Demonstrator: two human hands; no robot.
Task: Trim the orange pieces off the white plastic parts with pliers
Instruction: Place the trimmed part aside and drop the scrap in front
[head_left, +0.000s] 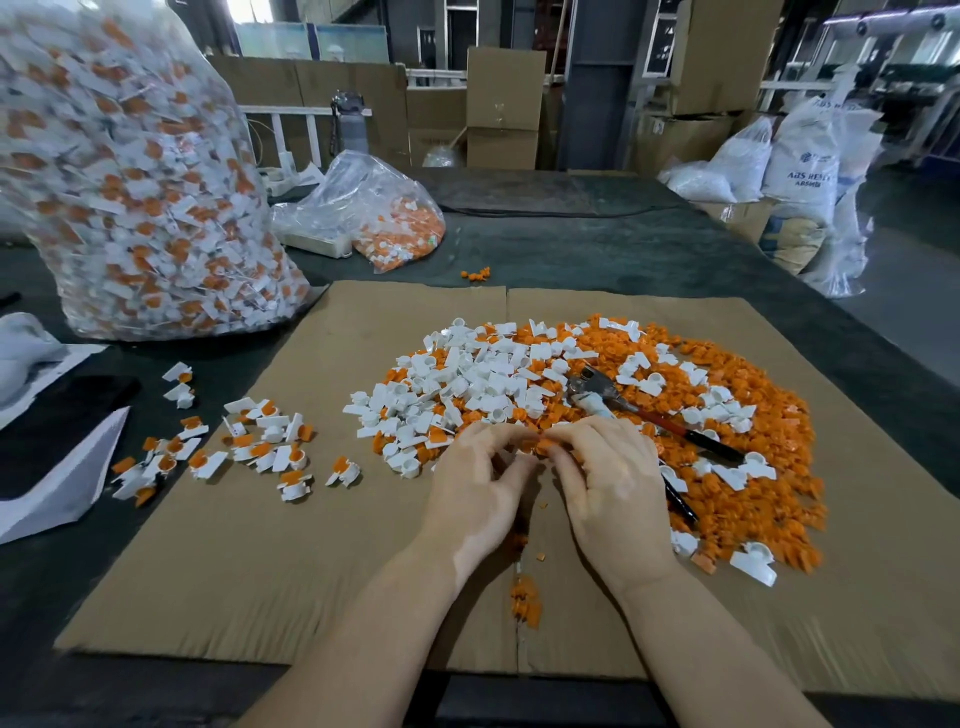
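We see a small orange piece (543, 446) pinched between the fingertips of both hands, right where the two sets of fingers meet above the cardboard sheet (260, 545). The left hand (475, 483) curls its thumb and forefinger onto the piece from the left, and the right hand (608, 478) closes its fingers (563, 457) on it from the right; whether a white part is attached under the fingers we cannot tell. Just beyond the fingertips lies the heap of white plastic parts (478, 379), and past the right hand's knuckles spreads the pile of cut orange pieces (753, 467). The pliers (639, 410) lie on that pile just beyond the right hand, jaws pointing away from us, red-and-black handles running to the right of the fingers, and neither hand touches them. Below the wrists, a few orange scraps (525, 603) sit along the cardboard's seam. Well to the left of the left hand, untrimmed white-and-orange parts (249, 441) are scattered across the cardboard's edge. Farther off on the dark tabletop (597, 249) stand a large clear bag (130, 171) stuffed with untrimmed parts and a smaller bag (374, 213).
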